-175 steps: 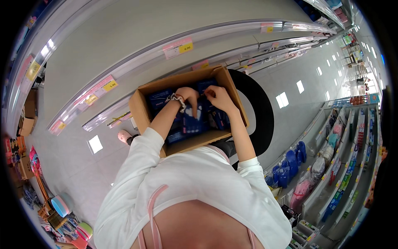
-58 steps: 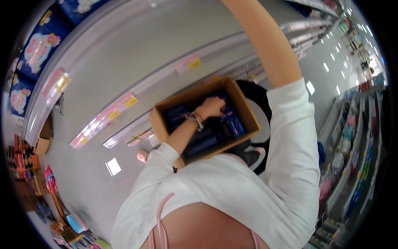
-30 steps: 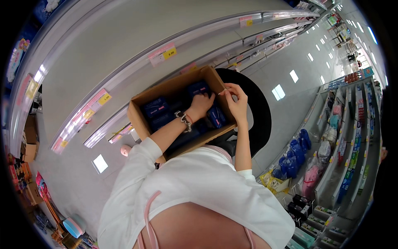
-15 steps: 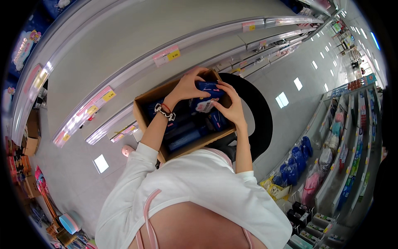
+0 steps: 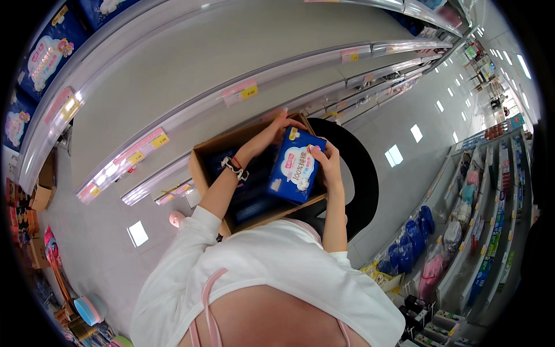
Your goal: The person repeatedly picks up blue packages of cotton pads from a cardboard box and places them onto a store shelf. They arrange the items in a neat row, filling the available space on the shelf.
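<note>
A blue soft pack (image 5: 296,168) with a white cloud-shaped label is tilted up over the open cardboard box (image 5: 199,168). My right hand (image 5: 328,162) is closed on its right edge, thumb across the front. My left hand (image 5: 280,128) reaches over the box to its far rim, fingers stretched out beside the pack's upper left corner; its fingertips are partly hidden. More dark blue packs (image 5: 251,202) lie inside the box in shadow.
Tiered shelves with price tags (image 5: 240,92) stand ahead, with blue packs (image 5: 49,61) at the upper left. A black round seat (image 5: 364,173) is behind the box. Stocked shelves (image 5: 462,231) line the right; a pink-and-blue round item (image 5: 89,310) is at the lower left.
The pack has come up out of the box and turned its front toward me. My right hand has moved down its right edge; my left hand has shifted off its front toward the box's rim.
</note>
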The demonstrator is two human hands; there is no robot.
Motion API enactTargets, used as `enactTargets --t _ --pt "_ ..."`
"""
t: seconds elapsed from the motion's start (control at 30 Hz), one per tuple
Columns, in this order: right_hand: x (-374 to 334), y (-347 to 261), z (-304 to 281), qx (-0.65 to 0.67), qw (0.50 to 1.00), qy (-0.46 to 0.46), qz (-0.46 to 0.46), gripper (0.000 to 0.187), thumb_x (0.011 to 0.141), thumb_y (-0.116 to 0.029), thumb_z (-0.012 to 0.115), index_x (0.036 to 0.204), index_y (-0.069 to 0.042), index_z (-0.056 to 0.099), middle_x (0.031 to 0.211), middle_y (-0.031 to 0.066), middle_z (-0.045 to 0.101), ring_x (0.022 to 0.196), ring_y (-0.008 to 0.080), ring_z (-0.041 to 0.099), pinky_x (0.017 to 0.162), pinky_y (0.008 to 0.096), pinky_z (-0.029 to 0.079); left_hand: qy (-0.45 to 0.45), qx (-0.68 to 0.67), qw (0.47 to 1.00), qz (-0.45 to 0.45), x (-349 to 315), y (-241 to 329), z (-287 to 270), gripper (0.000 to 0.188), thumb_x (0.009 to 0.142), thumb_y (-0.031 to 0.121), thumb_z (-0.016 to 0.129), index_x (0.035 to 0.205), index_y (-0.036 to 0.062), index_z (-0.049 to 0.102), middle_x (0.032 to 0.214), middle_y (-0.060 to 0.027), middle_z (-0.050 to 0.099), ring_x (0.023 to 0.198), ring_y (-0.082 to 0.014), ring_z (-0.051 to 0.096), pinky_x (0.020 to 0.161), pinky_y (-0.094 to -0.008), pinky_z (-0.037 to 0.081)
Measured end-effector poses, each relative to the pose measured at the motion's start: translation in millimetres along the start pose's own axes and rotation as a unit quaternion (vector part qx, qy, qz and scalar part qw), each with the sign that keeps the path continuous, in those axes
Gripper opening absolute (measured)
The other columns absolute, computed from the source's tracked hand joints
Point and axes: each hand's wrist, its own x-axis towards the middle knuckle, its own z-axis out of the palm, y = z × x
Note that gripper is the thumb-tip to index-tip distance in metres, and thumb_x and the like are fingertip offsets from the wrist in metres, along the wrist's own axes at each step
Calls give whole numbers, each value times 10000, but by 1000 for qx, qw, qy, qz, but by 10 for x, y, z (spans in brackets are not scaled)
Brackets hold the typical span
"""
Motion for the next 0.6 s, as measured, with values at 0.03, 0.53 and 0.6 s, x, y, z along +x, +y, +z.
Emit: enactTargets --t 0.03,0.53,0.6 --pt "-1 30 -17 16 1000 24 7 457 792 -247 738 1138 -3 564 948 56 639 841 99 614 734 214 479 3 12 1000 3 -16 4 6 722 921 683 295 1235 93 566 1143 -87 611 1085 -187 561 947 -285 425" --pt "-184 -432 345 201 977 -60 -47 753 702 -52 662 1385 -22 345 1261 145 533 1180 273 531 999 392 419 122 315 930 143 -1434 1013 364 944 723 379 792 1421 29 262 1235 -192 543 1097 -262 567 929 -337 450" --pt "-179 -460 450 185 977 -95 -55 786 681 -31 700 1383 -7 347 1251 138 531 1165 249 534 985 359 422 224 379 890 115 -1624 1171 533 913 676 327 840 1382 27 345 1158 -190 593 1092 -285 579 915 -350 461"
